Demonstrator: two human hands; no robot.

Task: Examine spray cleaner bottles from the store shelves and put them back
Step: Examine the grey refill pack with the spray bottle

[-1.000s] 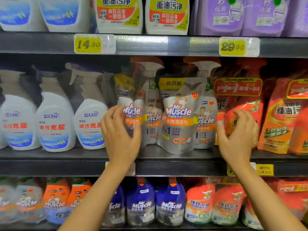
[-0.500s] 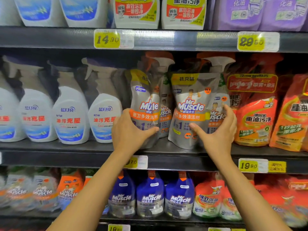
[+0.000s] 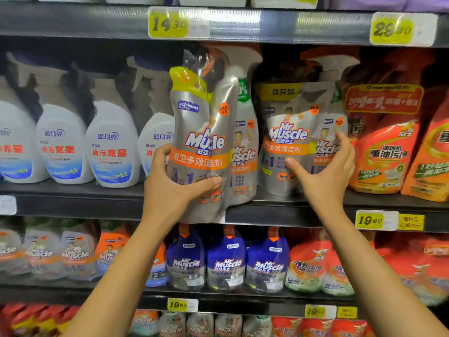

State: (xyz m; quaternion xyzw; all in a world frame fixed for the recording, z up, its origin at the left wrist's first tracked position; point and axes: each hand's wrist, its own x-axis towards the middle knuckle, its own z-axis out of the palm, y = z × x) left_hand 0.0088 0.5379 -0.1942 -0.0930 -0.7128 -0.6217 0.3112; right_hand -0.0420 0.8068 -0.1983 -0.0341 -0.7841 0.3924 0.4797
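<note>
The left grip point(image 3: 170, 190) is clamped on a silver Mr Muscle pack point(image 3: 201, 132), a refill pouch wrapped together with a spray bottle. The thumb lies across the front of the pouch and the fingers are hidden behind it. That pack sits just left of the view's centre, upright with a slight tilt. It is held in front of the middle shelf point(image 3: 73, 203), and its lower edge hangs past the shelf lip. At 3 o'clock from it a second silver pack point(image 3: 286, 132) stands on the same shelf. The right grip point(image 3: 323, 176) is curled round this one, thumb on the pouch front and fingers point(image 3: 343, 147) wrapped on the bottle's right side. At 9 o'clock from the held pack a row of white spray bottles point(image 3: 109, 147) with blue labels stands on the shelf. At 3 o'clock, beyond the right grip, are orange packs point(image 3: 384, 152). Blue Mr Muscle bottles point(image 3: 228, 261) line the shelf at 6 o'clock. A yellow price tag point(image 3: 170, 24) reading 14.90 sits on the rail at 12 o'clock.
</note>
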